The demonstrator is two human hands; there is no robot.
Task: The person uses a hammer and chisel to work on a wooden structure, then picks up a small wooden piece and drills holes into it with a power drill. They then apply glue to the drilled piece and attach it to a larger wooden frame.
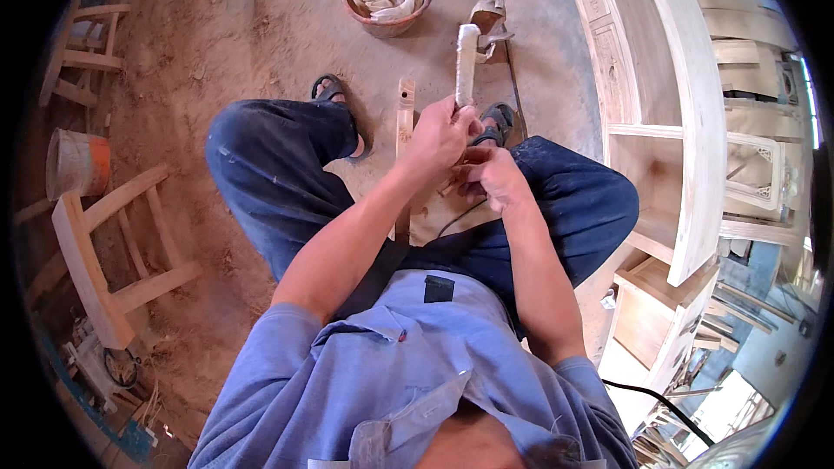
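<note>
My left hand [441, 132] is closed around the lower end of a pale, whitish strip [466, 65], which points away from me between my knees. Just below and to the right, my right hand [495, 178] has its fingers drawn together near the left fingertips. What lies in that pinch is hidden by the fingers. Beside my left wrist a narrow wooden bar [406, 113] with a dark hole near its far end runs away from me. Beyond the strip, a hand-sized tool with a rounded metal guard [488, 10] rests on the floor.
A dark cord [514, 78] crosses the floor by my right foot. Ahead stands a bowl [387, 24] holding white cloth. A pale wooden cabinet frame [686, 113] rises close on the right. Wooden stool frames [113, 300] and a bucket [76, 163] stand to the left.
</note>
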